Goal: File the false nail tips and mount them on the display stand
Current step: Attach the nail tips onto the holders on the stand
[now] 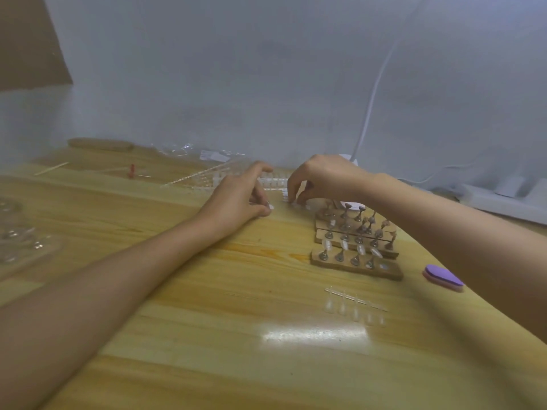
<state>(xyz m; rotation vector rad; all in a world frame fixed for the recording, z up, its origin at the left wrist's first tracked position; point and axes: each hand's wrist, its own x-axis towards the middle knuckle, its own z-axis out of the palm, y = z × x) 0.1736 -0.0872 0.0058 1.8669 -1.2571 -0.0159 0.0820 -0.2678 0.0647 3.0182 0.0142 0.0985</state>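
Now the left hand pinches a nail tip; the right hand pinches the tip strip beside the display stand.

Two bare hands are seen, the left hand and the right hand, each with slender fingers and a smooth back. Behind the left hand, the left forearm is shown uncovered from the wrist to the frame edge, widening steadily away from the hand. Behind the right hand, the right forearm is likewise uncovered along its whole visible length. The fingernails are blurred and cannot be made out.
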